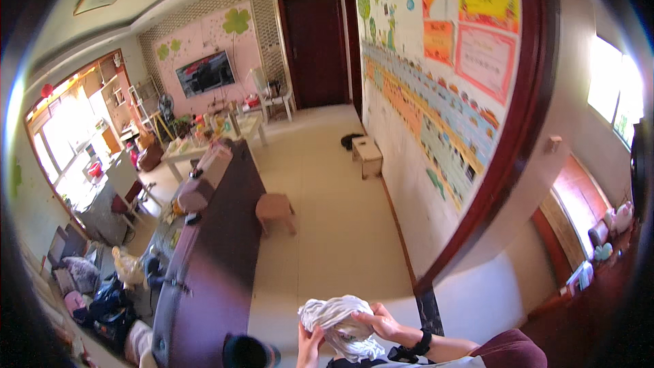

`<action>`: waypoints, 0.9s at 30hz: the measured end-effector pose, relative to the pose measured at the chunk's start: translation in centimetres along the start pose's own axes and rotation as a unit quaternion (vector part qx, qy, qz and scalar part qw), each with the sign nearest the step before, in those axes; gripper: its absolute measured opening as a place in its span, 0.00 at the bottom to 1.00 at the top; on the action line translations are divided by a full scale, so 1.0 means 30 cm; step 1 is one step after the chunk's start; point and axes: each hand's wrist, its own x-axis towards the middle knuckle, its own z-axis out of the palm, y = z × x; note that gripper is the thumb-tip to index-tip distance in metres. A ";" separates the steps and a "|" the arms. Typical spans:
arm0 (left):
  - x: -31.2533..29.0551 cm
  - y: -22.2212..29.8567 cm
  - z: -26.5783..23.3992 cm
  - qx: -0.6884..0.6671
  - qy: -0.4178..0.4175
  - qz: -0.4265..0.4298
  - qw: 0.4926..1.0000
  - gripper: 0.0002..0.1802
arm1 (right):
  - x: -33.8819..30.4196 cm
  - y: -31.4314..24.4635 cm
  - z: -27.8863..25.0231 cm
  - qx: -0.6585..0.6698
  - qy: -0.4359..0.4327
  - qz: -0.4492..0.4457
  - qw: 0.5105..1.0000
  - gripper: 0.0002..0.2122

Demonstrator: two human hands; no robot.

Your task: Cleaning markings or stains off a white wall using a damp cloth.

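Observation:
Low in the head view I hold a white mop head (337,317), a bunched mass of thick pale strands, in front of my body. My left hand (310,345) grips its left side, with the fingertips pressed into the strands. On the opposite side, my right hand (380,323) is closed on the upper right of the bundle. Loose strands hang down between the two hands. A black band circles my right wrist. The inside of the bundle is hidden. A dark round container (249,352) stands to the left of my left hand.
A sofa (211,259) lines the left, its far side piled with bags and clothes. A pink stool (276,212) stands by its back, and a small wooden stool (368,157) by the right wall. A dark door frame (504,184) rises close on the right. Tiled floor (320,232) runs between.

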 end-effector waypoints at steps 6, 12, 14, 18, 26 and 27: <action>0.674 0.248 0.165 0.026 -0.132 0.074 0.988 0.43 | 0.543 -0.298 -0.136 -0.145 -0.001 -0.025 0.989 0.14; 1.280 0.276 0.291 0.115 -0.131 -0.014 0.985 0.33 | 1.005 -0.468 -0.408 -0.233 0.149 -0.112 0.955 0.13; 1.484 0.263 0.316 0.163 -0.131 -0.007 0.978 0.28 | 1.175 -0.516 -0.511 -0.138 0.235 -0.127 0.954 0.12; 1.841 0.303 0.453 0.247 -0.153 0.030 0.957 0.24 | 1.549 -0.664 -0.705 -0.068 0.272 -0.188 0.941 0.12; 2.508 0.520 0.620 0.419 -0.118 0.020 0.900 0.27 | 2.377 -1.011 -0.847 -0.106 0.206 -0.167 0.958 0.11; 2.579 0.532 0.624 0.392 -0.083 0.013 0.916 0.27 | 2.469 -1.044 -0.867 -0.088 0.148 -0.124 0.977 0.12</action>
